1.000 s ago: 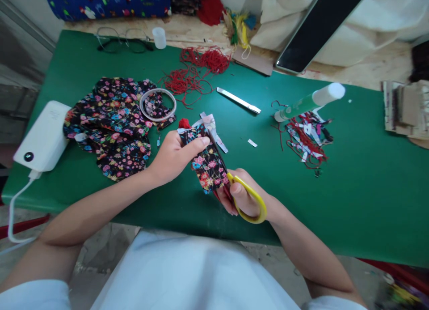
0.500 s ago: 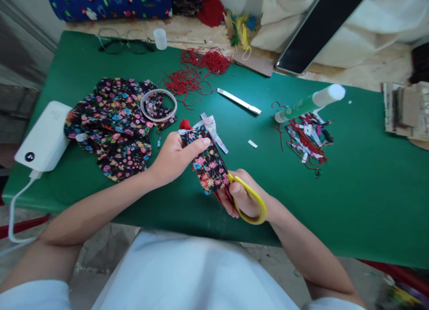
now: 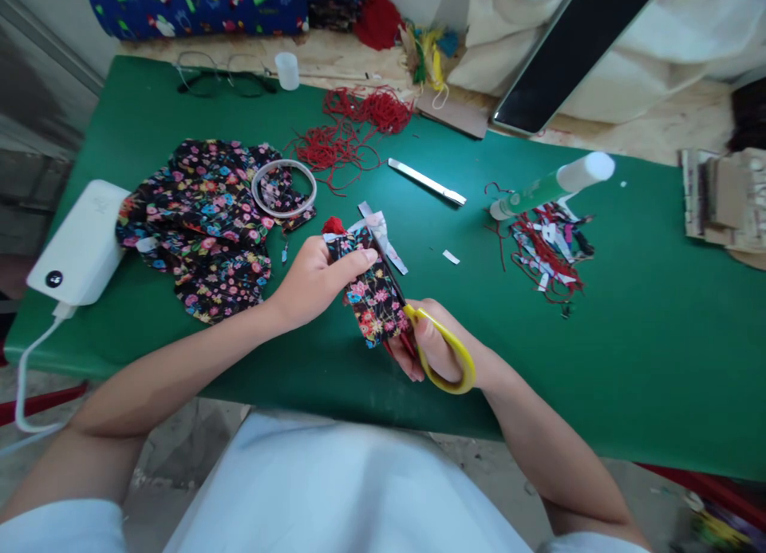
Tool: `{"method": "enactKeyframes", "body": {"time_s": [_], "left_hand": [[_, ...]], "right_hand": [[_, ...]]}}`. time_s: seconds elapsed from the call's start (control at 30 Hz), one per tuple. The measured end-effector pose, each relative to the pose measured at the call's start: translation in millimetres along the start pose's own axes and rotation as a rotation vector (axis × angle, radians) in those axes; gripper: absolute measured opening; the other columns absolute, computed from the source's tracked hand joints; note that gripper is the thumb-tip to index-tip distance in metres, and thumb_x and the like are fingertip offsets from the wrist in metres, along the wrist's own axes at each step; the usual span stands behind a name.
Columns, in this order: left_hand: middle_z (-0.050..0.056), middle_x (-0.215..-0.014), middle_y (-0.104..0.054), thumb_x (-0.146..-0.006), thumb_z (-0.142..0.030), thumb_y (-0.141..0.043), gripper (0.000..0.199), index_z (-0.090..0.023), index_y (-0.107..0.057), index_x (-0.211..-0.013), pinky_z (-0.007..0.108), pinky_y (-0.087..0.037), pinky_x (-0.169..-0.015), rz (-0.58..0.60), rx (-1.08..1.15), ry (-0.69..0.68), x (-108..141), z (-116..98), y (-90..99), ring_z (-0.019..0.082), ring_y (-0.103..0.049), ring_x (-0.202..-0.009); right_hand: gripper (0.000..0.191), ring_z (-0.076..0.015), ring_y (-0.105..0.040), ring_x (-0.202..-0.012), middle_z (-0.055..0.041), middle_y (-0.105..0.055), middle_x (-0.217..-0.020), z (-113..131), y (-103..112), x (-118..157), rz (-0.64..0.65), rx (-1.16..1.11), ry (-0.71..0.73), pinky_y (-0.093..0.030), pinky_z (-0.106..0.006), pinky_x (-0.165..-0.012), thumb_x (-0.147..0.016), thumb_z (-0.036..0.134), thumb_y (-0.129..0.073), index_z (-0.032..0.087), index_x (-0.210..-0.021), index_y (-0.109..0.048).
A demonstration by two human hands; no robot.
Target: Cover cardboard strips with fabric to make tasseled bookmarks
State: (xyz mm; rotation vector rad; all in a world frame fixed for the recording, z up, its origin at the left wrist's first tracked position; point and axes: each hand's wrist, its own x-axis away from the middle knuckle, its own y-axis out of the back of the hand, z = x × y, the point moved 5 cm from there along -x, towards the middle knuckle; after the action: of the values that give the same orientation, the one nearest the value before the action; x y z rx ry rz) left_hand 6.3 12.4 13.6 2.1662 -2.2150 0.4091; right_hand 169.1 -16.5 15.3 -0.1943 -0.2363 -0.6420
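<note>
Head view: by the left hand (image 3: 314,280) a black, floral-printed rectangular fabric piece (image 3: 378,304) is pinched, its long axis slanted far-left to near-right, its right edge lined by yellow-handled scissors (image 3: 411,312) gripped in the right hand (image 3: 444,349), above the green table (image 3: 634,345).

1. Cool, moderate light; the green table (image 3: 628,329) has a pale sheen at upper centre, darker along its near edge.
2. The slim metal tool (image 3: 426,182) glints.
3. A soft shadow runs down the pale shirt (image 3: 341,481), bottom centre.
4. The held floral cloth (image 3: 378,306) is fairly sharp; the lower-right corner, dim and smeared.
5. Wide-angle distortion bows the table's edge.
</note>
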Motion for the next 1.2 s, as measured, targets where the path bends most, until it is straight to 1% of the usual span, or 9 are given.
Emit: {"method": "enactKeyframes", "body": {"time_s": [0.13,0.27,0.5,0.63,0.73,0.9,1.0,1.07,1.2], "left_hand": [[-0.004,-0.051,-0.048,-0.081,-0.041,-0.072,0.04,-0.018,-0.051,-0.056,0.022,-0.038,-0.046,0.045,-0.006,0.022,1.9,2.5,-4.0,0.008,-0.044,-0.047],[-0.004,-0.05,-0.047,-0.082,-0.045,-0.071,0.043,-0.018,-0.05,-0.056,0.022,-0.038,-0.046,0.05,0.005,0.028,2.7,3.4,-5.5,0.008,-0.043,-0.047],[-0.004,-0.051,-0.046,-0.081,-0.042,-0.072,0.041,-0.018,-0.05,-0.056,0.022,-0.038,-0.047,0.039,0.016,0.013,3.4,1.8,-5.1,0.008,-0.042,-0.048],[-0.004,-0.051,-0.046,-0.08,-0.044,-0.073,0.043,-0.018,-0.05,-0.056,0.022,-0.037,-0.046,0.029,0.028,0.023,3.4,2.8,-5.4,0.008,-0.042,-0.048],[-0.004,-0.052,-0.044,-0.077,-0.041,-0.075,0.042,-0.018,-0.048,-0.055,0.022,-0.036,-0.046,0.013,0.051,0.009,2.9,1.7,-3.6,0.007,-0.04,-0.049],[-0.003,-0.047,-0.048,-0.082,-0.041,-0.068,0.041,-0.018,-0.052,-0.052,0.022,-0.035,-0.041,0.095,0.075,-0.038,1.1,-7.1,-3.1,0.008,-0.042,-0.043],[-0.004,-0.048,-0.049,-0.079,-0.035,-0.07,0.032,-0.018,-0.056,-0.056,0.021,-0.034,-0.039,0.03,0.112,-0.072,-0.5,-13.0,1.4,0.007,-0.042,-0.041],[-0.005,-0.047,-0.046,-0.076,-0.031,-0.071,0.027,-0.018,-0.057,-0.058,0.02,-0.031,-0.037,-0.018,0.107,-0.06,-1.1,-13.7,3.5,0.006,-0.04,-0.04],[-0.006,-0.045,-0.043,-0.076,-0.031,-0.07,0.028,-0.019,-0.055,-0.056,0.019,-0.024,-0.032,-0.036,0.062,-0.007,-1.1,-11.5,2.9,0.004,-0.034,-0.034]], "right_hand": [[0.068,-0.009,-0.051,-0.036,0.0038,-0.052,-0.046,0.0,0.0,-0.5,0.001,0.008,-0.006,-0.04,-0.019,-0.037,-0.082,0.087,-0.032,0.02,-0.074,-0.045],[0.069,-0.0088,-0.051,-0.036,0.0024,-0.052,-0.044,-1.9,0.0,-1.2,0.001,0.002,-0.013,-0.039,-0.019,-0.036,-0.082,0.086,-0.035,0.02,-0.067,-0.047],[0.071,-0.0075,-0.046,-0.033,0.0021,-0.049,-0.038,-1.2,-0.9,-0.7,-0.021,0.019,-0.009,-0.035,-0.018,-0.035,-0.084,0.085,-0.034,0.02,-0.058,-0.047],[0.07,-0.0078,-0.046,-0.032,0.0024,-0.049,-0.038,-1.3,-0.6,-1.4,-0.005,0.032,-0.011,-0.033,-0.019,-0.034,-0.084,0.085,-0.033,0.02,-0.059,-0.046],[0.068,-0.0081,-0.047,-0.032,0.0033,-0.05,-0.039,-0.3,0.1,-2.3,0.015,0.033,-0.003,-0.034,-0.019,-0.034,-0.083,0.085,-0.036,0.02,-0.063,-0.046],[0.066,-0.0075,-0.048,-0.033,0.0041,-0.052,-0.042,1.6,4.3,-2.0,0.007,0.05,0.016,-0.035,-0.018,-0.035,-0.083,0.084,-0.038,0.02,-0.068,-0.046],[0.064,-0.0073,-0.048,-0.034,0.004,-0.053,-0.043,1.6,6.5,-0.8,0.029,0.054,0.018,-0.035,-0.017,-0.035,-0.083,0.083,-0.04,0.02,-0.07,-0.046],[0.064,-0.0074,-0.049,-0.035,0.0039,-0.054,-0.045,1.5,7.0,-0.1,0.06,0.057,0.017,-0.036,-0.017,-0.035,-0.082,0.082,-0.042,0.02,-0.072,-0.046],[0.063,-0.0072,-0.05,-0.036,0.0041,-0.054,-0.046,3.4,8.4,0.8,0.067,0.078,0.036,-0.036,-0.017,-0.035,-0.085,0.081,-0.04,0.02,-0.073,-0.046]]}}
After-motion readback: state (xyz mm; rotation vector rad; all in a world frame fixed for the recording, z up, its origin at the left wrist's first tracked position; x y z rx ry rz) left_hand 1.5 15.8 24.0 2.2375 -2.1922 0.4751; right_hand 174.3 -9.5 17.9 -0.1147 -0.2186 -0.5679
